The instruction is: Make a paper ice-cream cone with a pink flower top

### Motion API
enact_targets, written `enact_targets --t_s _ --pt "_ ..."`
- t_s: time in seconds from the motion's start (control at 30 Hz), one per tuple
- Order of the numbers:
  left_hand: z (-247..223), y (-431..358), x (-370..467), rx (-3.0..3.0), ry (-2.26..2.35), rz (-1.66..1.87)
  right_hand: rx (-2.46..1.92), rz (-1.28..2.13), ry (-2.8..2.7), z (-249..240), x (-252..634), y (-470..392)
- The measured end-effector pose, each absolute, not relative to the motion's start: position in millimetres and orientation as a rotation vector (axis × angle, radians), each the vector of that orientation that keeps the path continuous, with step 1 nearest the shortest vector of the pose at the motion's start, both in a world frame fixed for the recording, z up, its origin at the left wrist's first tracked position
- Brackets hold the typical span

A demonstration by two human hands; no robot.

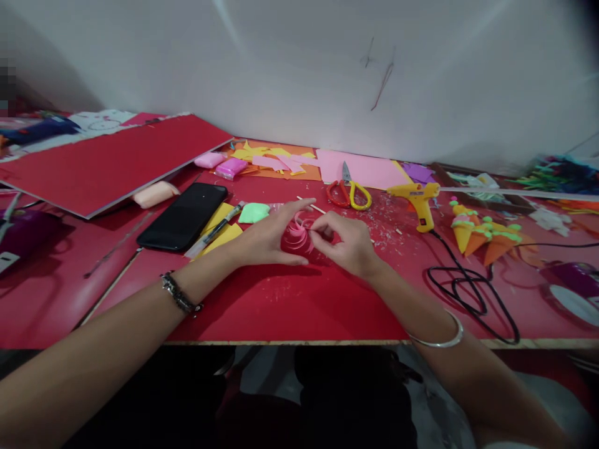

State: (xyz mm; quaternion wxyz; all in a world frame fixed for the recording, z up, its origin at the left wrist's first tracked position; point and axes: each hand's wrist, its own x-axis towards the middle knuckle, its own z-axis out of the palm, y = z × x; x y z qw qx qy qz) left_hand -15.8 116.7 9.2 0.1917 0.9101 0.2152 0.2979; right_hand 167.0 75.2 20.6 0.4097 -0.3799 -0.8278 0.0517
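Observation:
A loose bundle of curled pink paper strips [296,237] is low over the red table, between my two hands. My left hand [266,240] is open beside it, thumb and fingers spread around its left side. At the bundle's right edge, the thumb and fingertips of my right hand [349,242] are pinched on a strip end; the exact grip is partly hidden by the fingers. A thin pale stick [312,206] lies just behind the curls. Red-and-yellow-handled scissors [349,190] rest farther back, among small paper scraps.
Left of my hands lie a black phone [185,216], a pen [219,226] and a green clay packet [253,212]. A yellow glue gun [421,204] stands at right, its black cord [468,290] looped toward the front edge. Orange paper cones [498,240] sit beyond it. A red board [116,159] leans back left.

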Motion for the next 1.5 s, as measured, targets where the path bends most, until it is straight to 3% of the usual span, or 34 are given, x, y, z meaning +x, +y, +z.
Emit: enact_targets --t_s 0.7,1.03,1.5 --pt "15.9 105.2 -10.1 2.514 0.626 0.899 -0.877 0.388 -1.931 24.9 165.2 65.1" --pt "19.2 104.2 -11.3 2.671 0.620 1.195 -0.867 0.284 -2.001 25.9 167.1 64.3" --pt "22.1 102.2 -10.6 2.586 0.622 1.149 -0.836 0.284 -2.139 23.5 167.1 66.9"
